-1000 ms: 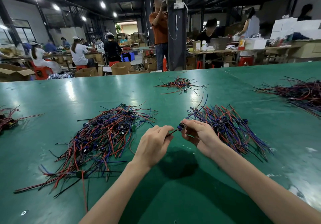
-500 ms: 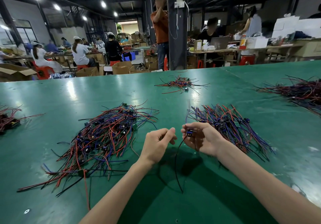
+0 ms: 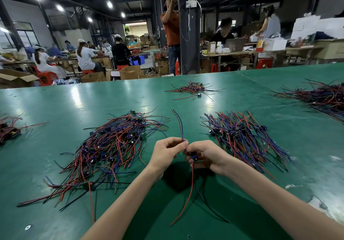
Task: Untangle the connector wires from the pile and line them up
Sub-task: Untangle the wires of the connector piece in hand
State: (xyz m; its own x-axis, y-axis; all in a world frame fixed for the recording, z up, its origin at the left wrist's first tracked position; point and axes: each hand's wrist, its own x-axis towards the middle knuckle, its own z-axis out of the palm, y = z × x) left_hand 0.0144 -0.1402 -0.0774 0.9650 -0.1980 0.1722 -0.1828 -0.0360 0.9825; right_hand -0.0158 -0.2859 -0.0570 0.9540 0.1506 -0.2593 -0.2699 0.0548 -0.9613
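A thin red-black-blue connector wire (image 3: 191,184) is pinched by left hand (image 3: 167,152) and right hand (image 3: 206,156) — long axis upright, leads limp.

No text, label, brand or number can be read; small brown box (image 3: 211,47) on the far desk and white cartons (image 3: 316,26) at the back right are too small and blurred to tell any print.
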